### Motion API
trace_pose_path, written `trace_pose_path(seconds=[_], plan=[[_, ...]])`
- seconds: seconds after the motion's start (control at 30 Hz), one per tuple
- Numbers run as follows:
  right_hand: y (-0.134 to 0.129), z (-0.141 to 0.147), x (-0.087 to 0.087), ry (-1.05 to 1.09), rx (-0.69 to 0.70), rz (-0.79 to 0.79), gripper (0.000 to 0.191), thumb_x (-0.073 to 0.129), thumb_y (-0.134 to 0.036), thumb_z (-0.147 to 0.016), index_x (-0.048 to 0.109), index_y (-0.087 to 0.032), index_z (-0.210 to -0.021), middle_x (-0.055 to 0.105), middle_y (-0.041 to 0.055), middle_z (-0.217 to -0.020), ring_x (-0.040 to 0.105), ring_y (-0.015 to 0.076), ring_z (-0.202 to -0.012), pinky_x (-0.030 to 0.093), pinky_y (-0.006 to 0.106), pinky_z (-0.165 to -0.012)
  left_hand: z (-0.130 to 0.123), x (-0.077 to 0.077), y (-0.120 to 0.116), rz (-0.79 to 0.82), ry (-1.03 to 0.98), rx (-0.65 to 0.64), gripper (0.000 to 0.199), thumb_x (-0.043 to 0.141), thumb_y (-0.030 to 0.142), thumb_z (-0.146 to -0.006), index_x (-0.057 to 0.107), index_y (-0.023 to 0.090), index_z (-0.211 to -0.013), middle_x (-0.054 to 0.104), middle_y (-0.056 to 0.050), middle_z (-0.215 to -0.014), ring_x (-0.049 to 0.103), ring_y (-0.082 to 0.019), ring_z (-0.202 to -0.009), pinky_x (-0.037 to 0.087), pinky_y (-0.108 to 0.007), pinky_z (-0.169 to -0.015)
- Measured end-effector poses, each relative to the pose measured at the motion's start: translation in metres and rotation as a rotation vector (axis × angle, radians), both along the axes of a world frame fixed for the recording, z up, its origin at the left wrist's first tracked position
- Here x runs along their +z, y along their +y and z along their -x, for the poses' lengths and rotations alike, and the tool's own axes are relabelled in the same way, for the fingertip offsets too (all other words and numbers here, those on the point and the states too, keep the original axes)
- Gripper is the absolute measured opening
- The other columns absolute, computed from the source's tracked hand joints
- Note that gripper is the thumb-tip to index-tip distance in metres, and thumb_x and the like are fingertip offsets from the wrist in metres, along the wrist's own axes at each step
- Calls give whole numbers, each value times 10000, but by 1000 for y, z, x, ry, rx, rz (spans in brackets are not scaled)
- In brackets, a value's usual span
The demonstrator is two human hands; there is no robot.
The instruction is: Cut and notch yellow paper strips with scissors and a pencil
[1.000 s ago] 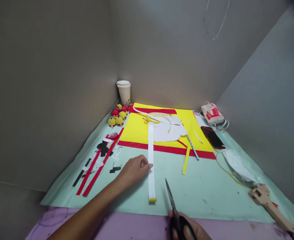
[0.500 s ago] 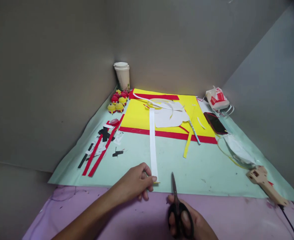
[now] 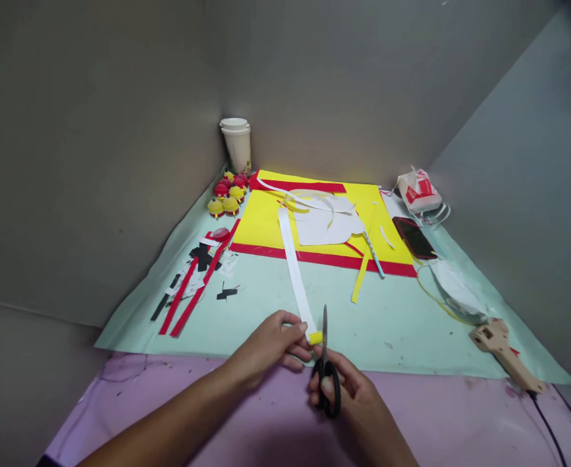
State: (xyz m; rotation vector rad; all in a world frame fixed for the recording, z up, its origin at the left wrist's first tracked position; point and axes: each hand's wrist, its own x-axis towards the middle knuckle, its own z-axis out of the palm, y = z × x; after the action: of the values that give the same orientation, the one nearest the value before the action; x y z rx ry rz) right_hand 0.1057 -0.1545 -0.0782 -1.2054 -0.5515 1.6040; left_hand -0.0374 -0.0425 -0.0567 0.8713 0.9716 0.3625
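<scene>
My left hand [image 3: 280,338] pinches the near end of a long white paper strip [image 3: 295,277], whose far end lies over a yellow sheet [image 3: 260,217]. A small ridged yellow piece [image 3: 315,338] shows at the strip's near end, just beyond my left fingertips. My right hand [image 3: 346,383] is closed round the black handles of a pair of scissors [image 3: 325,353]. The blades point away from me, beside the yellow piece, and look closed or nearly so. Whether a blade touches the yellow piece I cannot tell.
Red strips [image 3: 192,305] and black scraps lie at left, below several red and yellow round pieces [image 3: 230,205]. A lidded cup [image 3: 237,146] stands behind. Along the right are a phone [image 3: 414,237], a white face mask [image 3: 455,285] and a corded glue gun [image 3: 506,357].
My right hand has brought the scissors up and left, next to the strip's end. My left hand has moved slightly right and turned the strip's end, so its yellow piece shows more.
</scene>
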Motion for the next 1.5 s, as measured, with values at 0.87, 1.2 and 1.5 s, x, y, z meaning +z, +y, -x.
trace_pose_path(seconds=[0.87, 1.2, 1.5], plan=[[65, -40, 14, -291, -10, -176, 519, 730, -473, -803, 586, -202, -1221, 650, 12, -816, 628, 155, -679, 471, 272, -615, -31, -11, 44, -60, -436, -28, 324, 797, 214, -679, 667, 137, -966, 683, -63, -817, 644, -171, -728, 484, -334, -776], [58, -39, 1, -266, 37, -209, 492, 750, -457, -784, 609, -210, -1186, 636, 7, -801, 622, 158, -679, 508, 305, -658, -22, -9, 45, 28, -398, -17, 290, 640, 367, -867, 693, 109, -990, 690, -122, -994, 654, -191, -907, 505, -336, -872], [56, -35, -6, -361, 1, -222, 471, 717, -419, -817, 589, -196, -1211, 663, 45, -871, 646, 187, -768, 533, 343, -739, -21, 5, 45, -376, -134, 237, 359, 588, 471, -890, 688, 145, -1000, 727, -101, -961, 663, -193, -817, 512, -284, -750]])
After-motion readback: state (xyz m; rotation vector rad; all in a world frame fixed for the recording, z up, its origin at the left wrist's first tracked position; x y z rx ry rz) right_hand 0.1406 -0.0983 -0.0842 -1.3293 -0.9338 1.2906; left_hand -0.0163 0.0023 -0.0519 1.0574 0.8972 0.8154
